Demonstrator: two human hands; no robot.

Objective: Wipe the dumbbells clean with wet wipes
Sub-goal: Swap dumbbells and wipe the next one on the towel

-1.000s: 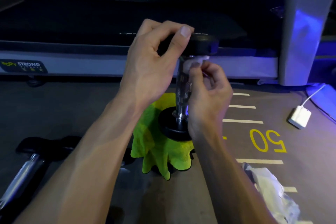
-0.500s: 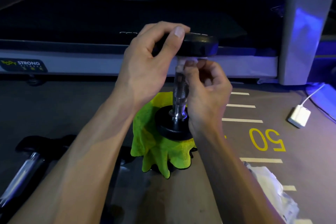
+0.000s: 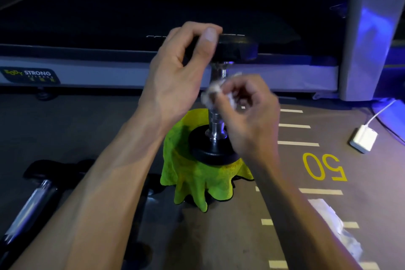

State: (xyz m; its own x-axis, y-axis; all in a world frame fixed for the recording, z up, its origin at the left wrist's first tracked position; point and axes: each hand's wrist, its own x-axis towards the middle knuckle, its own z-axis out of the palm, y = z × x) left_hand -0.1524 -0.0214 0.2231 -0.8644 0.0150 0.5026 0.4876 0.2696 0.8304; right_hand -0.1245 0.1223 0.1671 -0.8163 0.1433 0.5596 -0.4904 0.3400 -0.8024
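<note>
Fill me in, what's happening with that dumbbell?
A person is cleaning a dumbbell stood on end on a yellow-green cloth. The left hand grips its top black head to steady it, while the right hand presses a crumpled wet wipe against the chrome handle. Another dumbbell lies on the floor at left.

right hand blurred (wipe too), second dumbbell cropped

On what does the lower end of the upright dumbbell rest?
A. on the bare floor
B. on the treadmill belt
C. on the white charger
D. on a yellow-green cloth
D: the dumbbell stands with its lower black disc on the bunched yellow-green cloth, while the left hand steadies its top.
</note>
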